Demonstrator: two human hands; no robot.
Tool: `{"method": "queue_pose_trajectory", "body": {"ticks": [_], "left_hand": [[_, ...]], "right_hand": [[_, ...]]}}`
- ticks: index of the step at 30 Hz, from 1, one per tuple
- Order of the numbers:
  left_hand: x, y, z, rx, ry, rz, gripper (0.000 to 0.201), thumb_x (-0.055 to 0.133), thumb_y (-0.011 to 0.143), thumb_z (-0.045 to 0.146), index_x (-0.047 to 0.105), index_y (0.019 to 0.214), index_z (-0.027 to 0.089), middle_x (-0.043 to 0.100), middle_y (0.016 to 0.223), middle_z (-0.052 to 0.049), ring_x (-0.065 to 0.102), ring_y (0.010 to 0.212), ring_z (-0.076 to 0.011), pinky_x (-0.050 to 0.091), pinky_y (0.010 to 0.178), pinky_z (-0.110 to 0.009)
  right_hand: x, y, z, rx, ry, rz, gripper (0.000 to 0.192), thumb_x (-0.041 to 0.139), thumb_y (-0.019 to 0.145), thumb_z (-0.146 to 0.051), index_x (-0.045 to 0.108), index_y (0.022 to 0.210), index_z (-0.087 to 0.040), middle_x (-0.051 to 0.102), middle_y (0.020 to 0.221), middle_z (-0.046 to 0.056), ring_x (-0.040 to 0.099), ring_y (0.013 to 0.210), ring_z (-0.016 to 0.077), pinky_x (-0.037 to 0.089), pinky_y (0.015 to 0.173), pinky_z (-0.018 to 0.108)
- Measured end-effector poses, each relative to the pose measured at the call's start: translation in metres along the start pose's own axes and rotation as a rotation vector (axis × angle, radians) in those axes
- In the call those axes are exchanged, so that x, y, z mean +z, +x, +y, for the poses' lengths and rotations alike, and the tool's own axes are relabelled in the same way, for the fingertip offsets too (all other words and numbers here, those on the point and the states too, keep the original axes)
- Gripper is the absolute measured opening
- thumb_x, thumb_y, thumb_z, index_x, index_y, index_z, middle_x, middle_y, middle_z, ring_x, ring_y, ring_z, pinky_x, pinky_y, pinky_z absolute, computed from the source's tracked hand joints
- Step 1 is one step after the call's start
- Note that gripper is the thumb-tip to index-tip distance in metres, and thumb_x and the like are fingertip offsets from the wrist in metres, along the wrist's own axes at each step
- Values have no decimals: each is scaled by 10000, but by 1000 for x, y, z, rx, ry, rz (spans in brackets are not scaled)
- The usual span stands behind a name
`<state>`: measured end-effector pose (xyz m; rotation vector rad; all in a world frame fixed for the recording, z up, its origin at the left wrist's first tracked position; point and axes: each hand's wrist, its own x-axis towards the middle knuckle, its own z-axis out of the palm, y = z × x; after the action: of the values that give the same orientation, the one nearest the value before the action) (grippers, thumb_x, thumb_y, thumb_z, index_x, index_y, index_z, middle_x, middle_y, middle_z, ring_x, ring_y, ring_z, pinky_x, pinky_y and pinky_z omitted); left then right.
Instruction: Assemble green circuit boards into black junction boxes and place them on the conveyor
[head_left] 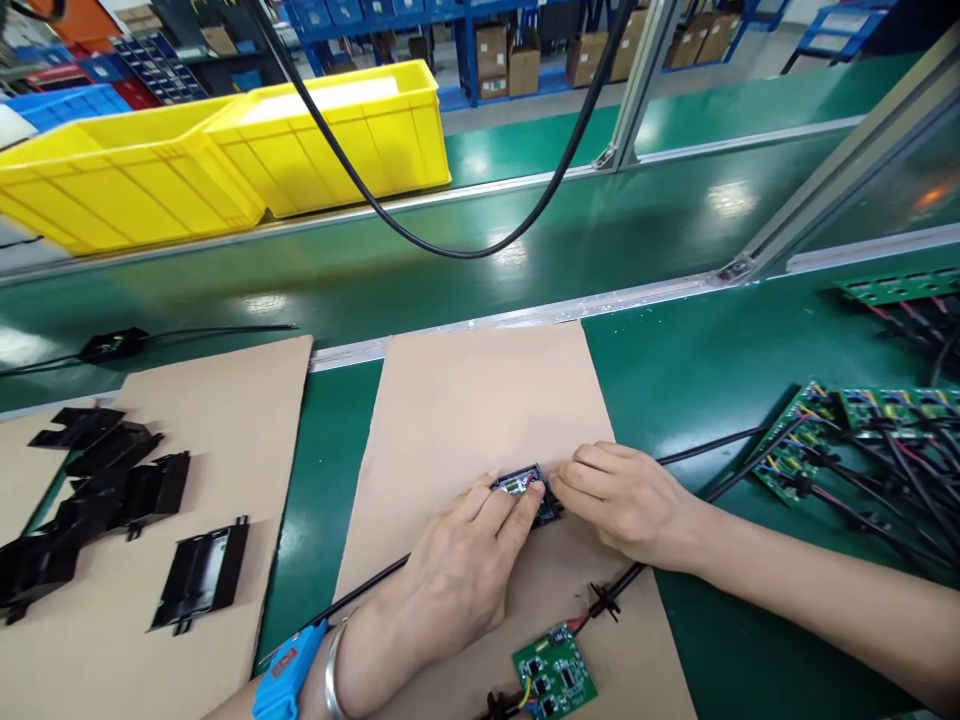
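The green desk (675,400) carries a sheet of cardboard (480,420), and both hands work at its middle. Well beyond the fingers, across a conveyor, stand yellow bins (225,150). Far out to the left of the fingers lie black plastic housings (112,490) on a second cardboard sheet; to the right, well apart, is a heap of green circuit boards with black leads (840,440).

The left hand (457,570) and the right hand (630,500) meet over a small black module (529,490), fingers narrowed and pinching it from either side, thumbs and forefingers touching its edges. It rests on the cardboard directly between the fingertips, mostly hidden; a green board face with a red wire shows on top, so it lies face up.

Its long axis seems to run left to right, tilted slightly down toward the right hand, with a black cable (720,470) leaving from under that hand.

To do this seating well, I would press evenly on both ends, keeping the board level in its shell and the red wire clear of the rim so nothing gets nipped.

Just nearer than the fingers lies a loose green circuit board (555,680).
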<state>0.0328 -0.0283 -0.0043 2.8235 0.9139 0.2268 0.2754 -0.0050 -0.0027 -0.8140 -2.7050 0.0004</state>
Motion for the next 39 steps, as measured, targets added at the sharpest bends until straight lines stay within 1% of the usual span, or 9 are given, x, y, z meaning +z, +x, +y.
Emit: {"method": "queue_pose_trajectory", "body": {"ticks": [8, 13, 17, 21, 25, 29, 33, 36, 39], "left_hand": [[-13, 21, 19, -34, 111, -26, 416, 409, 810, 61, 545, 1202, 59, 579, 1013, -127, 523, 923, -258, 461, 962, -485], [-36, 15, 1, -6, -92, 11, 477, 475, 808, 87, 503, 1282, 131, 582, 1041, -105, 535, 972, -241, 429, 996, -488], [-57, -16, -16, -179, -220, 139, 393, 504, 895, 176, 490, 1286, 204, 548, 1140, -97, 527, 1038, -222, 476, 925, -427], [-44, -44, -21, -340, -249, 56, 220, 562, 849, 215, 549, 1066, 181, 536, 1047, -86, 541, 944, -222, 515, 796, -391], [-33, -48, -26, -393, -169, 101, 91, 421, 901, 164, 510, 897, 185, 528, 909, -55, 555, 764, -181, 503, 657, -323], [-66, -22, -68, -491, 52, 156, 117, 403, 925, 177, 514, 892, 193, 537, 920, -49, 582, 756, -172, 495, 645, -291], [-103, 38, -147, -574, 234, 207, 133, 438, 923, 184, 569, 908, 167, 552, 994, -91, 599, 851, -215, 495, 733, -333], [-107, 83, -202, -587, 265, 195, 123, 502, 921, 180, 606, 962, 129, 579, 1068, -108, 598, 953, -222, 483, 846, -369], [-98, 97, -228, -600, 254, 177, 222, 563, 921, 247, 590, 1106, 129, 587, 1161, -98, 576, 1054, -238, 460, 929, -454]], "right_hand": [[-1, 7, 1, 49, 74, -67, 265, 393, 920, -68, 617, 809, -156, 582, 792, 51, 436, 769, 182, 318, 664, 324], [-10, 5, 6, 189, 194, -61, 166, 501, 895, -160, 665, 920, -165, 615, 896, 75, 488, 886, 196, 357, 776, 337], [-23, -6, 14, 254, 221, -57, 224, 555, 886, -226, 646, 1085, -178, 619, 998, 89, 502, 956, 221, 387, 826, 372], [-22, -16, 16, 294, 190, -70, 143, 542, 898, -232, 644, 983, -179, 609, 1025, 92, 511, 964, 230, 395, 812, 372], [-14, -8, 23, 286, 115, -35, 187, 413, 957, -169, 596, 916, -158, 625, 915, 79, 543, 863, 202, 378, 747, 340], [-26, 24, 73, 265, -53, -14, 208, 390, 955, -174, 595, 988, -172, 648, 868, 62, 574, 793, 191, 364, 702, 322], [-47, 75, 158, 356, -221, -71, 280, 389, 944, -193, 617, 1107, -181, 668, 1034, 104, 582, 980, 234, 377, 769, 343], [-52, 110, 211, 459, -274, -75, 317, 396, 930, -167, 633, 1139, -147, 660, 1096, 155, 552, 1075, 295, 389, 820, 410], [-49, 124, 227, 540, -278, -133, 327, 489, 866, -160, 648, 1150, -138, 655, 1115, 175, 571, 1050, 328, 426, 813, 454]]}}
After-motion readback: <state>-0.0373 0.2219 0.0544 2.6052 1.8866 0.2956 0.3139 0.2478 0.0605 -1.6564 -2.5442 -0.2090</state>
